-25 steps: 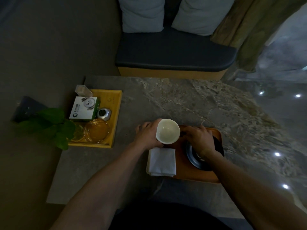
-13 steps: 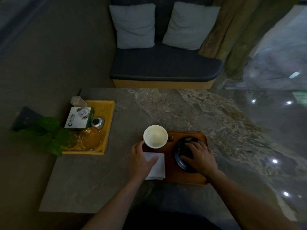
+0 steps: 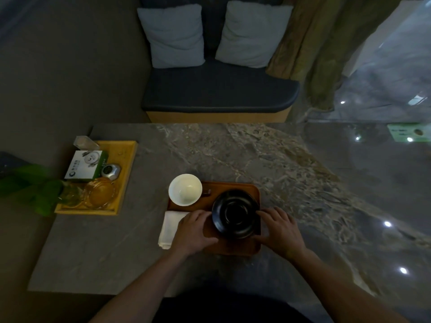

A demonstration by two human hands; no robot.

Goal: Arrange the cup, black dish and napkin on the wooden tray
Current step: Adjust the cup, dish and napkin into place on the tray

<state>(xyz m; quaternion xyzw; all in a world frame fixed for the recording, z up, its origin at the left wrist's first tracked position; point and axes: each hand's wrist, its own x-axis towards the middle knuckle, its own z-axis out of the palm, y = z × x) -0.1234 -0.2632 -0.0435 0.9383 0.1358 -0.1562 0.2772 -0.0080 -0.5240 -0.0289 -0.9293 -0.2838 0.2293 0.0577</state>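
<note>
**Both hands flank the black dish on the wooden tray**

My left hand (image 3: 194, 230) rests over the tray's left part, fingers spread and loose, its fingertips at the rim of the black dish (image 3: 235, 214). My right hand (image 3: 278, 229) sits on the other side, fingers open and touching the dish's right edge. Neither hand is closed around it; the dish sits flat on the wooden tray (image 3: 233, 249), right of centre. The white cup (image 3: 185, 189) stands upright at the tray's far-left corner, overhanging the edge in this view. The napkin (image 3: 168, 227) lies at the tray's left side, and my left hand covers its right part, so I cannot tell how far it lies on the wood. A small dark thing beside the cup is too dim to make out. The light is low, and the surface (image 3: 233, 155) shines on the right.
</note>
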